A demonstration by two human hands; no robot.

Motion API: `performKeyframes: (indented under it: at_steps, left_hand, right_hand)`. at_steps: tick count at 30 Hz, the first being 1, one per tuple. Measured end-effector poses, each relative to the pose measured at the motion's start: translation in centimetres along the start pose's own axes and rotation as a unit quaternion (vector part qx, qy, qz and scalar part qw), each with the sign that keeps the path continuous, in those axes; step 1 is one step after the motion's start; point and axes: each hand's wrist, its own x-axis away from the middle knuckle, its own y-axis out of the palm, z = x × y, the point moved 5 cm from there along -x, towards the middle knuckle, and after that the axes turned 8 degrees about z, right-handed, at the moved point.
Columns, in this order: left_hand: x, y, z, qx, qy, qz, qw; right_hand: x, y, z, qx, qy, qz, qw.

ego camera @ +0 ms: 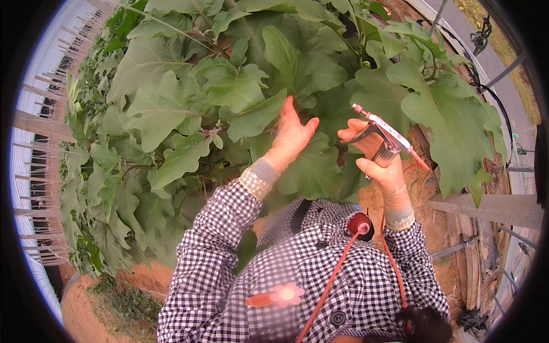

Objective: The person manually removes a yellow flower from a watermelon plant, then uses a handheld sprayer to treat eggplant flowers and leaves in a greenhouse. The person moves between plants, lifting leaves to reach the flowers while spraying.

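Large lobed green leaves (165,113) of eggplant-like plants fill the space before me. My left hand (294,135) reaches in among them, its fingertips against the edge of a broad leaf (257,116); whether it pinches the leaf cannot be told. To the right, my right hand (377,156) holds a small metal trigger sprayer (388,133) with a cup beneath, its nozzle pointing up and to the left. A thin red hose (388,248) hangs below that hand. Near my chest a red round fitting (359,225) joins another red tube (330,283).
A wooden beam (484,209) and metal pipes stand at the right, beside a pale border and black cords. Bare soil (377,197) shows below the leaves. A taut string (167,31) crosses the foliage at upper left. Corrugated sheeting (38,85) lies far left.
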Motion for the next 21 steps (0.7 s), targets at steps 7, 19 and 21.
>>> performKeyframes:
  at_steps: [7,19,21]
  left_hand:
    - [-0.3,0.1,0.4,-0.023,0.053,0.046,0.997]
    - [8.4,1.7,6.5,-0.295,0.324,-0.211,0.874]
    - [13.1,-3.1,9.0,-0.204,0.403,-0.178,0.874]
  right_hand:
    - [-8.3,2.7,1.0,-0.105,-0.008,-0.053,0.993]
    - [-12.9,2.4,8.4,-0.049,0.091,-0.024,0.994]
    - [-12.2,1.7,9.7,-0.055,0.099,-0.015,0.993]
